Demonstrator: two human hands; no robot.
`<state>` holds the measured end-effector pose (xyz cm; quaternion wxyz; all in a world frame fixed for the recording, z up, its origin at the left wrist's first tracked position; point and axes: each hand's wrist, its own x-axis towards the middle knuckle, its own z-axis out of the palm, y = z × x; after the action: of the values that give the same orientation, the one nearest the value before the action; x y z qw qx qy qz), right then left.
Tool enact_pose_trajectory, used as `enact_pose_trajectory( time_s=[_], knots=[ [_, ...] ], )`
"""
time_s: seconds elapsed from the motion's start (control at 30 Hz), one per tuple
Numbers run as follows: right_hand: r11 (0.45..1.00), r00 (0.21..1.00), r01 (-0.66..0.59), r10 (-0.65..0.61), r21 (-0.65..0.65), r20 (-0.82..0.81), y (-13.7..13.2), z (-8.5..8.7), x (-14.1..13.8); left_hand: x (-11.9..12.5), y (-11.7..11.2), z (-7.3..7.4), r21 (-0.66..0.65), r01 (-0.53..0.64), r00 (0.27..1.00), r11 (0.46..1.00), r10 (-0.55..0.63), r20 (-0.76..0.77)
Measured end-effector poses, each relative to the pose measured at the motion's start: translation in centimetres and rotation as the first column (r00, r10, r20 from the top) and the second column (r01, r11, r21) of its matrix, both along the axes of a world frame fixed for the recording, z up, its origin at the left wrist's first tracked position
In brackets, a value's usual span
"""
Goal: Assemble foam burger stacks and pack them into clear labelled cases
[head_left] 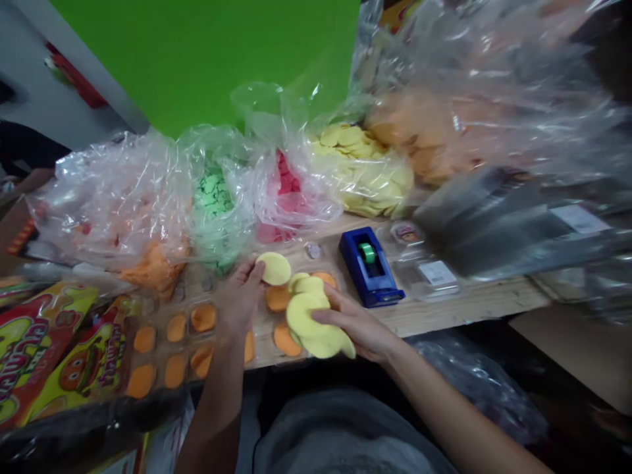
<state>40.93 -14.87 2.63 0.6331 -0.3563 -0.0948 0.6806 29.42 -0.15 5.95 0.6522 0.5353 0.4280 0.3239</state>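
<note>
My left hand (239,296) pinches a flat yellow disc (274,268) by its edge, above a transparent compartment tray (222,316). My right hand (355,329) rests on a soft overlapping bunch of yellow discs (309,322) and holds them against the tray's right end. Orange discs (175,329) lie singly in the tray's compartments, and one orange disc (287,340) shows beneath the yellow bunch. The bunch hides part of the tray. Printed boxes with a cartoon burger (49,349) lie against the tray's left side.
Plastic bags of green (212,197), red (284,191), yellow (355,171) and orange (434,138) discs stand along the back of a wooden table (459,309). A blue tape dispenser (369,266) stands right of the tray. A green board (197,46) rises behind.
</note>
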Motion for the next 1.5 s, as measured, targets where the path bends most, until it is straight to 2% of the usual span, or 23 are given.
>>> enact_pose_trajectory(
  time_s=[0.1,0.17,0.23,0.3,0.47,0.53,0.6,0.63,0.67,0.73,0.8,0.83,0.9,1.1,1.17,1.23,1.3,1.37,1.5],
  knots=[
    [0.983,0.997,0.072,-0.077,-0.17,-0.022,-2.7,-0.9,0.7,-1.8,1.2,-1.8,0.107,-0.046,0.992,0.993,0.057,-0.108],
    [0.952,0.987,0.16,-0.163,-0.262,0.008,-4.3,-1.2,1.6,-2.7,1.2,-2.8,0.151,0.064,0.97,0.986,-0.026,-0.24],
    [0.925,0.974,0.225,-0.219,-0.307,0.052,-5.4,-1.2,2.5,-3.0,0.7,-3.8,0.168,0.211,0.918,0.963,-0.136,-0.374],
    [0.917,0.969,0.246,-0.23,-0.314,0.088,-5.9,-1.1,3.0,-2.9,0.0,-4.8,0.209,0.311,0.856,0.927,-0.177,-0.487],
    [0.925,0.971,0.238,-0.223,-0.297,0.085,-4.9,-0.5,2.3,-2.2,-0.4,-6.5,0.384,0.349,0.798,0.855,-0.057,-0.6],
    [0.941,0.977,0.211,-0.201,-0.265,0.065,-4.2,-0.4,1.6,-2.0,-0.5,-6.5,0.428,0.357,0.782,0.83,-0.015,-0.623],
    [0.962,0.986,0.167,-0.158,-0.215,0.06,-3.7,-0.5,1.0,-1.7,-1.0,-5.8,0.473,0.345,0.789,0.811,0.022,-0.614],
    [0.973,0.989,0.139,-0.13,-0.184,0.065,-3.5,-0.6,0.8,-1.4,-1.4,-5.1,0.464,0.344,0.808,0.816,-0.005,-0.589],
    [0.982,0.992,0.113,-0.103,-0.149,0.074,-3.4,-0.7,0.5,-1.1,-1.9,-4.4,0.416,0.36,0.829,0.835,-0.082,-0.552],
    [0.995,0.994,0.062,-0.054,-0.084,0.098,-3.2,-1.0,0.1,-0.2,-2.9,-2.8,0.195,0.449,0.84,0.872,-0.338,-0.425],
    [0.998,0.994,0.037,-0.032,-0.048,0.103,-3.2,-1.3,-0.3,0.8,-3.7,-1.7,-0.041,0.539,0.809,0.841,-0.53,-0.254],
    [0.998,0.995,0.045,-0.04,-0.046,0.095,-3.3,-1.3,-0.4,1.3,-3.9,-1.5,-0.109,0.554,0.802,0.825,-0.564,-0.196],
    [0.993,0.994,0.096,-0.091,-0.074,0.067,-3.4,-1.5,-0.7,2.0,-3.9,-1.5,-0.159,0.539,0.815,0.827,-0.56,-0.15],
    [0.941,0.966,0.237,-0.254,-0.242,-0.042,-4.5,-1.9,-0.7,3.0,-3.0,-3.4,-0.21,0.593,0.756,0.777,-0.627,-0.188],
    [0.924,0.955,0.267,-0.292,-0.272,-0.054,-4.9,-2.1,-0.5,3.3,-3.0,-3.9,-0.147,0.546,0.784,0.825,-0.565,-0.258],
    [0.909,0.945,0.292,-0.321,-0.298,-0.053,-5.1,-2.3,-0.4,3.8,-3.0,-4.3,-0.017,0.475,0.823,0.88,-0.451,-0.345],
    [0.9,0.939,0.305,-0.339,-0.312,-0.058,-5.3,-2.5,-0.4,4.5,-2.9,-4.9,0.142,0.446,0.829,0.884,-0.347,-0.439],
    [0.896,0.934,0.31,-0.35,-0.318,-0.075,-5.4,-2.6,-0.4,5.2,-2.7,-5.6,0.269,0.481,0.807,0.835,-0.3,-0.509],
    [0.886,0.928,0.317,-0.364,-0.338,-0.084,-6.0,-2.7,-0.3,6.0,-2.3,-6.8,0.387,0.609,0.741,0.693,-0.322,-0.59]
  ],
)
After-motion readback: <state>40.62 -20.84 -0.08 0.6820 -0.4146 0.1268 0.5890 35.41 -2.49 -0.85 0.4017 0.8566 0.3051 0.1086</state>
